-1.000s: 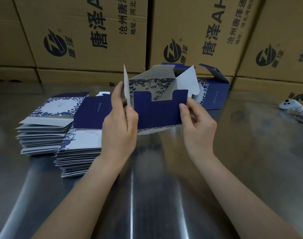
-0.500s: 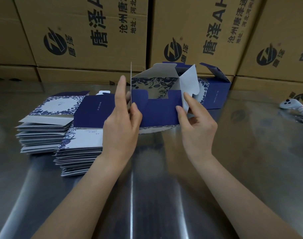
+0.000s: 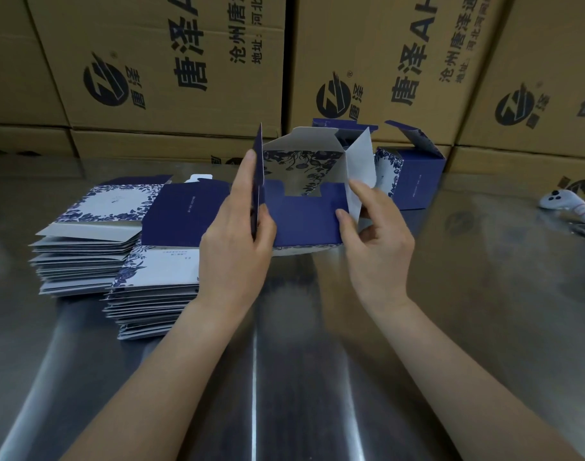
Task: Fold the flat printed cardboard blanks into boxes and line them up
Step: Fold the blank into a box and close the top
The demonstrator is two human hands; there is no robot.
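Gripping the half-folded box point(image 3: 304, 217) from either side, both hands hold it over the middle of the steel bench point(image 3: 284, 377); whether its base touches the surface cannot be told. The left hand point(image 3: 234, 241) pinches the upright navy side flap point(image 3: 260, 161) between thumb and fingers point(image 3: 246, 181). The right hand point(image 3: 381, 247) curls round the box's right corner, forefinger against the white flap point(image 3: 361, 161). The box stands open at the top, floral print showing on its inner far wall. Just behind it to the right sits a finished box point(image 3: 414, 181), lid raised. Left of the hands lie a farther stack of blanks point(image 3: 84, 241) and a nearer stack of blanks point(image 3: 154, 294), side by side. Brown cartons point(image 3: 171, 61) wall the bench's far edge, and a white controller point(image 3: 570, 204) lies near its right edge. Between the stacks and the controller, steel shows under the forearms down to the near edge.
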